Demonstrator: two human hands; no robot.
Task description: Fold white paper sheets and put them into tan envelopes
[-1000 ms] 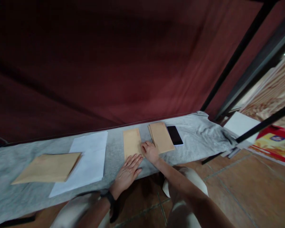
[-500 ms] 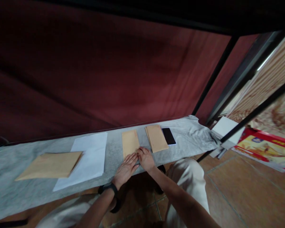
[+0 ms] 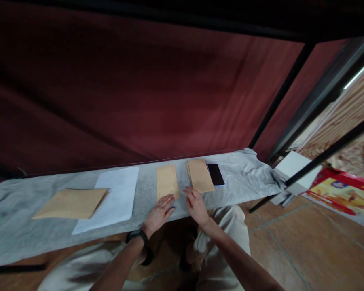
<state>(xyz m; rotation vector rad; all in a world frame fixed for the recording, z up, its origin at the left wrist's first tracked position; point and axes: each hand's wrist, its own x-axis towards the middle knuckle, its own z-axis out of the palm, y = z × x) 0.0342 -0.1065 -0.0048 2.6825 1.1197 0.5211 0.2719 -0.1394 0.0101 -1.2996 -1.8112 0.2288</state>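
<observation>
A single brown paper envelope point(image 3: 166, 180) lies on the grey cloth in front of me. My left hand point(image 3: 158, 213) rests on its near end, fingers stretched out flat, a dark band on the wrist. Just right of that envelope, my right hand point(image 3: 197, 207) is apart from it with fingers loosely spread and nothing in them. Its fingertips are close to the near left corner of a small stack of brown envelopes point(image 3: 201, 176); whether they touch it I cannot tell.
A dark-screened phone point(image 3: 216, 174) lies beside the stack. White paper sheets point(image 3: 118, 202) sit to the left, partly under a larger pile of brown envelopes point(image 3: 71, 203). Grey cloth point(image 3: 245, 173) covers the narrow surface. A black metal post point(image 3: 280, 95) and a red-and-yellow box point(image 3: 346, 194) are at right.
My right hand has come off the envelope's near end and moved right, toward the small stack. My left hand stays on the envelope. The view has shifted slightly.
</observation>
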